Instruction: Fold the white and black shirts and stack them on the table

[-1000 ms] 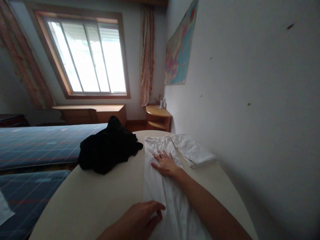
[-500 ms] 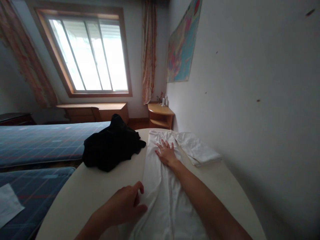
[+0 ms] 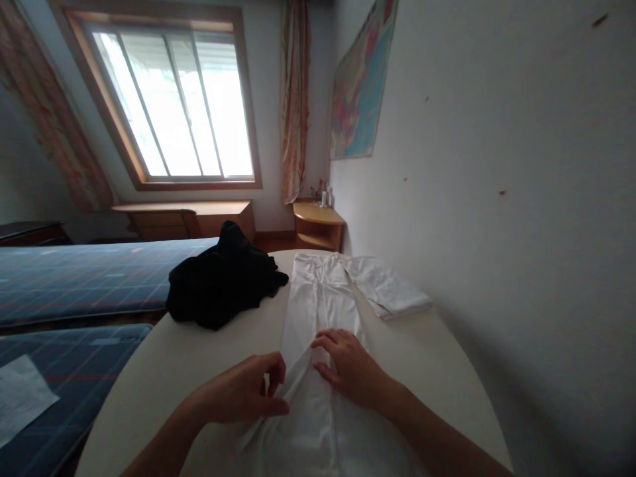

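Observation:
A long white garment point(image 3: 303, 311) lies lengthwise down the middle of the round table, wrinkled near its far end, with a fold running down it. My right hand point(image 3: 348, 368) rests over its middle, fingers curved and a little apart. At the garment's left edge is my left hand point(image 3: 248, 391), its thumb and bent fingers apart with a gap between them. Nothing shows in either hand. A folded white cloth point(image 3: 392, 288) lies at the far right, beside the garment.
A black cloth heap point(image 3: 218, 285) sits on the far left of the pale table point(image 3: 149, 391). Two blue plaid mattresses point(image 3: 99, 275) are at the left, one bearing a white sheet point(image 3: 22, 394). A wall point(image 3: 497, 265) stands close on the right.
My right hand has drawn back toward me from the garment's far part to its middle, its fingers now more curved. My left hand has barely moved.

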`<state>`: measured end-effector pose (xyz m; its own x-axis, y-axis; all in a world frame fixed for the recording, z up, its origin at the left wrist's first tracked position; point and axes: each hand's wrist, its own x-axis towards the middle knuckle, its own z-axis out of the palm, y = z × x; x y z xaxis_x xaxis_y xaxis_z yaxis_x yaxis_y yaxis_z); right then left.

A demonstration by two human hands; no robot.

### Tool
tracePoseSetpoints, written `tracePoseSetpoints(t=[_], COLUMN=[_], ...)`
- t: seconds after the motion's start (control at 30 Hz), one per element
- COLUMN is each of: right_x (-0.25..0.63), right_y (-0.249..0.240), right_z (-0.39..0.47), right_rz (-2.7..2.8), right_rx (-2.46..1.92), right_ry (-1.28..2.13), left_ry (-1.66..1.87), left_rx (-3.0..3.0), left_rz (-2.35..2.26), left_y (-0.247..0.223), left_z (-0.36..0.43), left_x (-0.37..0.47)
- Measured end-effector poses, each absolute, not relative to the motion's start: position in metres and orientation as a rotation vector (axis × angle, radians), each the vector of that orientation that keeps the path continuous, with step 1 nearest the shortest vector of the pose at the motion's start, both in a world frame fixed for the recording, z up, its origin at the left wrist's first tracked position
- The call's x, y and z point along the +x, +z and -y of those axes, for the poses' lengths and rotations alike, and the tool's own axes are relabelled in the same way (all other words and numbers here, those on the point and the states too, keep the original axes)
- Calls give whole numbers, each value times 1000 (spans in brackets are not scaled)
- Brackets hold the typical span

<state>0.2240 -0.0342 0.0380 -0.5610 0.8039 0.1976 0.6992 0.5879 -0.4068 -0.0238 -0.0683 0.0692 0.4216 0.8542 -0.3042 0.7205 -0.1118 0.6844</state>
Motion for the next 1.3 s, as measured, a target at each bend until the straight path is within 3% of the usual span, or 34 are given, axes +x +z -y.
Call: tracePoseSetpoints(t=[0.27, 0.53, 0.7, 0.83, 1.07, 1.2, 1.3], right_x=[223, 199, 198, 213, 250, 256, 257], right_y=[41, 19, 19, 32, 46, 40, 41], right_z=[57, 86, 86, 75, 38, 30, 32], right_rz=[2668, 2870, 2848, 2771, 2388, 2438, 2504], right_rx=[-828, -149, 8, -155, -1051, -1106, -999], right_ry=[627, 460, 785, 1018, 600, 628, 663], left_ry=[35, -22, 98, 289, 242, 160, 283], left_rx=[1977, 1864, 1769, 1758, 1833, 1605, 1825], left_rz=[-1387, -1196, -1038, -984, -953, -841, -943], left_y=[63, 77, 80, 71, 57, 45, 39], left_z=[67, 65, 66, 68, 83, 87, 83], left_x=[-42, -54, -45, -25, 10, 19, 21])
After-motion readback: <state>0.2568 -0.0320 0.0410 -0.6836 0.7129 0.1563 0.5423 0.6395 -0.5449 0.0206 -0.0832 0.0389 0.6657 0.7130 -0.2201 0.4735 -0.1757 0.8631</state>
